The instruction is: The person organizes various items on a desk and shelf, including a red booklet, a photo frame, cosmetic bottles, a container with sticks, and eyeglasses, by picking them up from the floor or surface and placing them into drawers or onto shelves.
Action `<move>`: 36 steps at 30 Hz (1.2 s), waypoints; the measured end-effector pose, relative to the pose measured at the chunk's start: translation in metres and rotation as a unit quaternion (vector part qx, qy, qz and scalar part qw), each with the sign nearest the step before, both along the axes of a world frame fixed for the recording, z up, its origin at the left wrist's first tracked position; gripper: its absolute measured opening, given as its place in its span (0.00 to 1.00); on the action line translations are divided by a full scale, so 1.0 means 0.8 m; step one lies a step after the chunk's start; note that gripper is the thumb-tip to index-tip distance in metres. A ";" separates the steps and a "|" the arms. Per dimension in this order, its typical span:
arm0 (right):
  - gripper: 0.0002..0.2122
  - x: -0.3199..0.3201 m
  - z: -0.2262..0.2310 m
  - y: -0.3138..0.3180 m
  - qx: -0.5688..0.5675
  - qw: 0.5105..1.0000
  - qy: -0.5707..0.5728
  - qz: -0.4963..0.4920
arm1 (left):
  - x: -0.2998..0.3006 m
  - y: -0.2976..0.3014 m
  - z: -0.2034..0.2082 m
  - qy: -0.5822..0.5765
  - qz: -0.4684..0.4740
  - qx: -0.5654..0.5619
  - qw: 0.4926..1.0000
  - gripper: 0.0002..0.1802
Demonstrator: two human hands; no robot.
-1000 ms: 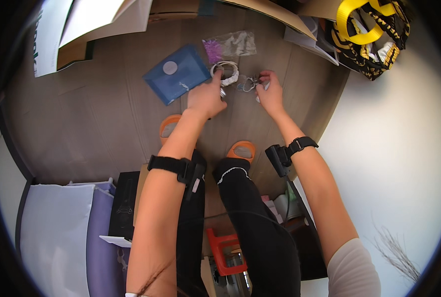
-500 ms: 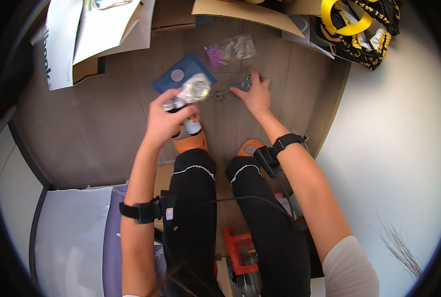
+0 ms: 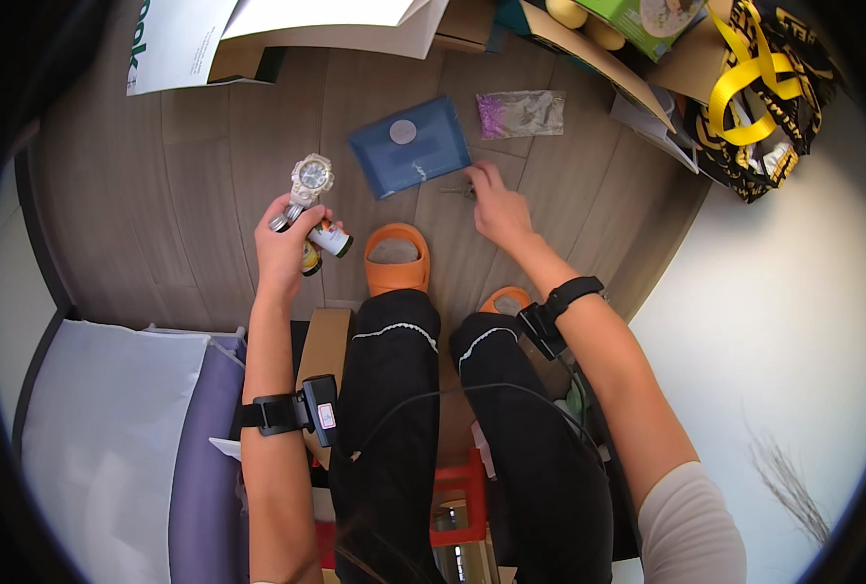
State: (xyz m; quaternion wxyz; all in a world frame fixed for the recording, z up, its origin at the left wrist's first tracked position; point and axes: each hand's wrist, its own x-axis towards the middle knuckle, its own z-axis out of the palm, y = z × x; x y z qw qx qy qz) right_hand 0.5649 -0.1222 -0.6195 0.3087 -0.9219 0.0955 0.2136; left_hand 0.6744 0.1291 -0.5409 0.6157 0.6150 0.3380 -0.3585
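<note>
My left hand (image 3: 282,248) is closed around a bundle of small things. A pale wristwatch (image 3: 311,177) with a round dial sticks out above its fingers. Below the watch, a small white-labelled bottle (image 3: 329,238) with a dark end points right, and a yellow-and-dark bottle (image 3: 310,259) shows under it; silvery caps peek out by the thumb. My right hand (image 3: 501,209) is low at the floor with its fingertips pinched on some metal keys (image 3: 451,190), mostly hidden by the fingers. Just left of those fingertips lies a blue pouch (image 3: 384,161) with a round pale sticker.
Beyond the pouch lies a clear packet (image 3: 535,114) with purple contents. Open cardboard boxes (image 3: 589,54) and a white carton (image 3: 185,49) line the far side. A black bag (image 3: 735,161) with yellow straps leans by the right wall. Orange slippers (image 3: 397,255) are on my feet.
The view has shifted, so the floor things sit farther right. My left hand has swung left with the watch and bottles, away from the pouch. My right hand has come onto the keys.
</note>
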 end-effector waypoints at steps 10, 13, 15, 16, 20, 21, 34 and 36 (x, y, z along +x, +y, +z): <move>0.12 0.001 -0.016 0.001 -0.130 0.956 0.055 0.258 | 0.017 -0.029 -0.014 -0.007 -0.009 -0.019 1.000 0.12; 0.12 0.010 -0.013 -0.029 -0.046 0.972 0.002 0.229 | 0.017 -0.031 -0.015 -0.008 -0.009 -0.019 1.000 0.12; 0.12 0.028 -0.002 -0.048 -0.045 0.984 0.028 0.170 | 0.014 -0.025 -0.017 -0.006 -0.008 -0.018 1.000 0.12; 0.12 0.039 0.005 -0.061 -0.044 0.991 0.056 0.109 | 0.011 -0.024 -0.019 -0.002 -0.009 -0.018 1.000 0.12; 0.22 0.101 0.009 -0.103 -0.055 0.990 0.116 -0.062 | 0.003 -0.017 -0.019 0.006 -0.016 -0.015 1.000 0.12; 0.22 0.107 -0.003 -0.110 -0.053 0.990 0.114 -0.061 | 0.003 -0.015 -0.019 0.009 -0.027 -0.004 1.000 0.12; 0.07 0.121 0.019 -0.109 -0.126 0.950 0.155 0.239 | 0.006 0.002 -0.025 0.022 0.000 -0.012 1.000 0.11; 0.07 0.124 0.037 -0.076 -0.059 0.941 0.125 0.308 | 0.003 0.004 -0.021 0.029 -0.007 -0.005 1.000 0.11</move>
